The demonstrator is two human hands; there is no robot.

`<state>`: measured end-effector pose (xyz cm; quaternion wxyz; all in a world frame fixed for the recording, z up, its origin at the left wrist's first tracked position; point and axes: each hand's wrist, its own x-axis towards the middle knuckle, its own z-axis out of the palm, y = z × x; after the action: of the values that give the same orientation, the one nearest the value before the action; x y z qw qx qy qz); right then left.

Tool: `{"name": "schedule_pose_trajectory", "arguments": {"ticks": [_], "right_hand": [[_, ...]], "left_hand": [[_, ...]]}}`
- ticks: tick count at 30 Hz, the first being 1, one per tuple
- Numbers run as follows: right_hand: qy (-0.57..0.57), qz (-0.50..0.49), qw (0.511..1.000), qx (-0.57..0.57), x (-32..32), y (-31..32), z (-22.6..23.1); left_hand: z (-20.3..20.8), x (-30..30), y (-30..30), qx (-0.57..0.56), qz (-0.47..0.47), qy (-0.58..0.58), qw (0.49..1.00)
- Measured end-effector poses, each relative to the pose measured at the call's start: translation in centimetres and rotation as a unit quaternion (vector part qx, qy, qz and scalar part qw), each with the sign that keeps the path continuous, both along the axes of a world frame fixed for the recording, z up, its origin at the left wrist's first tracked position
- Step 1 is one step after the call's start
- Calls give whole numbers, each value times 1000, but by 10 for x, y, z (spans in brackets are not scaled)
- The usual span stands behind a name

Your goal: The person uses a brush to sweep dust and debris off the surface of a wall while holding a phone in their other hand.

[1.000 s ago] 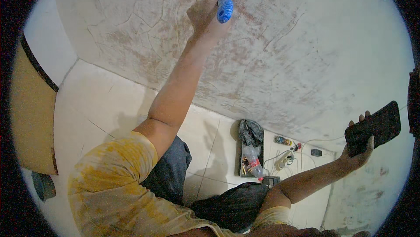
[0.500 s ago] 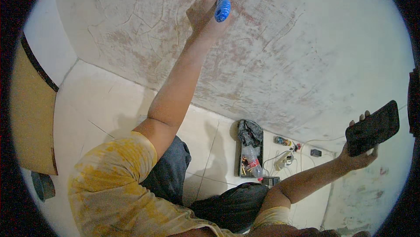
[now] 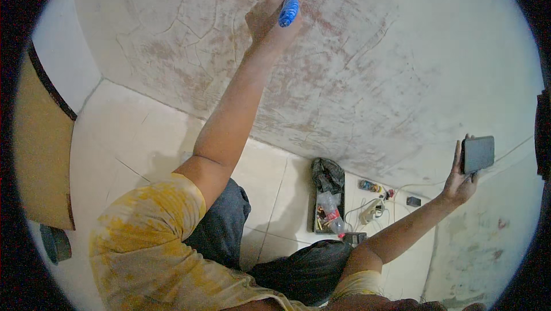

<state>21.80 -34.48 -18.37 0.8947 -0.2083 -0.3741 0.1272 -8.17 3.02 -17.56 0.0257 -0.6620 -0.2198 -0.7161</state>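
Note:
My left arm reaches up across the stained wall (image 3: 189,41), and my left hand (image 3: 266,18) is closed around a blue-handled brush (image 3: 290,8). The handle has a ridged grip; a little pale yellow, maybe bristles, shows at the picture's top edge, and the rest of the head is out of sight. Off to the right, my right hand (image 3: 459,184) grips a dark, flat smartphone (image 3: 478,155) from below and behind, fingertips showing along its left and upper edges. The phone stands nearly upright in front of the wall's right part.
On the tiled floor (image 3: 138,133) by the wall's foot sits a black tray (image 3: 315,223) with a crumpled black bag (image 3: 328,174) and a clear plastic bottle (image 3: 330,205). Cables, a white adapter (image 3: 373,213) and a small black box (image 3: 413,201) lie beside it. A brown panel (image 3: 46,156) stands left.
My right hand has drawn slightly leftward and turned the phone more upright; its face looks greyer and smaller. My left hand and the brush have barely shifted.

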Motion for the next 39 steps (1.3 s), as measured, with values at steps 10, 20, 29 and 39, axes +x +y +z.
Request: {"name": "schedule_pose_trajectory", "arguments": {"ticks": [10,20,29,39], "right_hand": [[-161,-254,941,-154,-14,-26,1],[-208,-272,913,-221,-21,-33,1],[-25,-223,950,-216,-22,-30,6],[-101,-264,944,-169,-32,-26,11]], "left_hand": [[-20,42,-16,-48,108,90,989],[-3,31,-46,-45,-129,275,952],[-17,31,-12,-78,21,123,989],[-52,71,-29,-107,-134,513,841]]}}
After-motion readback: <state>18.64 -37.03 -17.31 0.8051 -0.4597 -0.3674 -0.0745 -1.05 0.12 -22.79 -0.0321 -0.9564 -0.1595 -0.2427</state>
